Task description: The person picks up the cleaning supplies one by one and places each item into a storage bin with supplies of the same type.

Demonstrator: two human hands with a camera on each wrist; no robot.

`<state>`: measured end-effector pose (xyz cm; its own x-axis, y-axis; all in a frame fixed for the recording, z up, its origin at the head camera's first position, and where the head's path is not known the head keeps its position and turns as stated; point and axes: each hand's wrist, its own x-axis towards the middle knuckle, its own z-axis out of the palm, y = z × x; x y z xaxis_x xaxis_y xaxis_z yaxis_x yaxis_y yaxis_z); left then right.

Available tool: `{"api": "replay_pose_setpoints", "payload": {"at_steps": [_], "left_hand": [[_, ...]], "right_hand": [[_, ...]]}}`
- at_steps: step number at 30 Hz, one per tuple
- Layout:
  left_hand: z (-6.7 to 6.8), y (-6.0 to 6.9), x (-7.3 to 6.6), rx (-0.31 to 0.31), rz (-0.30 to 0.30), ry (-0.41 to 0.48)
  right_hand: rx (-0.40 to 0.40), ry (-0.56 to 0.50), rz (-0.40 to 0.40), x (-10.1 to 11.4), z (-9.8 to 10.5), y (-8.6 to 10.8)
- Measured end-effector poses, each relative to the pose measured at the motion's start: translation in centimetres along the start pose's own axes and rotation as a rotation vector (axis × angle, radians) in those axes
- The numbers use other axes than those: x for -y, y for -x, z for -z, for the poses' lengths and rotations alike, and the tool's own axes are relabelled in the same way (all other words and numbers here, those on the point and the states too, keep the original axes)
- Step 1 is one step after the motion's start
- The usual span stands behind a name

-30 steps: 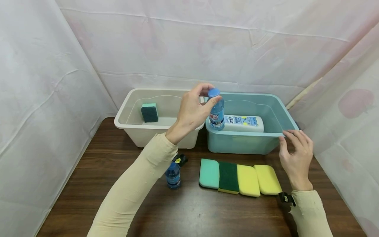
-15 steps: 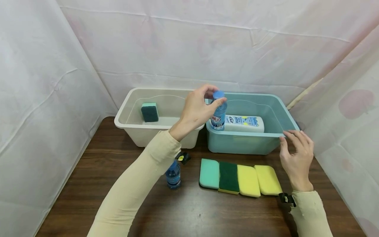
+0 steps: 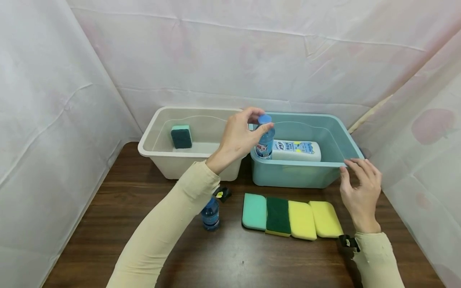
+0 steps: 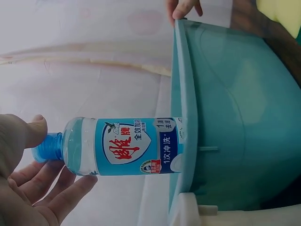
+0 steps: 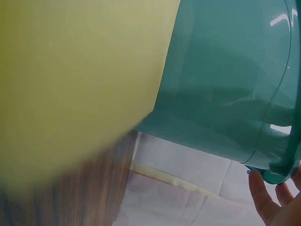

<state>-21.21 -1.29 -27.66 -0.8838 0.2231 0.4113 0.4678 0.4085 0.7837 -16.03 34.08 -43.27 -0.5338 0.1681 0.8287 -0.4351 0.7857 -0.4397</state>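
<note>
My left hand [image 3: 239, 134] pinches the blue cap of a clear blue dish soap bottle [image 3: 264, 147], thumb on one side and fingers on the other. Upright, the bottle has its lower part inside the left end of a teal bin [image 3: 295, 176]. Its printed label [image 4: 136, 147] faces the left wrist camera. A white bottle with a lemon label [image 3: 297, 150] lies on its side in that bin. At the bin's front right corner my right hand [image 3: 361, 192] grips the rim, fingertips on top and thumb below. The right wrist view shows its fingers [image 5: 263, 193] at the rim.
Left of the teal bin stands a cream bin [image 3: 194, 160] holding a green sponge [image 3: 181, 138]. A second blue bottle [image 3: 210, 216] stands on the wooden table, partly behind the left forearm. Several sponges [image 3: 302, 220] lie in a row before the teal bin. Curtains surround the table.
The left hand has carried the dish soap bottle slightly right and lower over the past second. My right hand stays at the bin's rim.
</note>
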Motion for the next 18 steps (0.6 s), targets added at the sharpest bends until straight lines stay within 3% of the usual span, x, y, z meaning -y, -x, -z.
{"api": "replay_pose_setpoints", "payload": {"at_steps": [18], "left_hand": [[-1.4,0.3,0.9,0.037,0.011,-0.024]], "right_hand": [[0.002,0.004,-0.014,-0.4,0.5,0.4]]}}
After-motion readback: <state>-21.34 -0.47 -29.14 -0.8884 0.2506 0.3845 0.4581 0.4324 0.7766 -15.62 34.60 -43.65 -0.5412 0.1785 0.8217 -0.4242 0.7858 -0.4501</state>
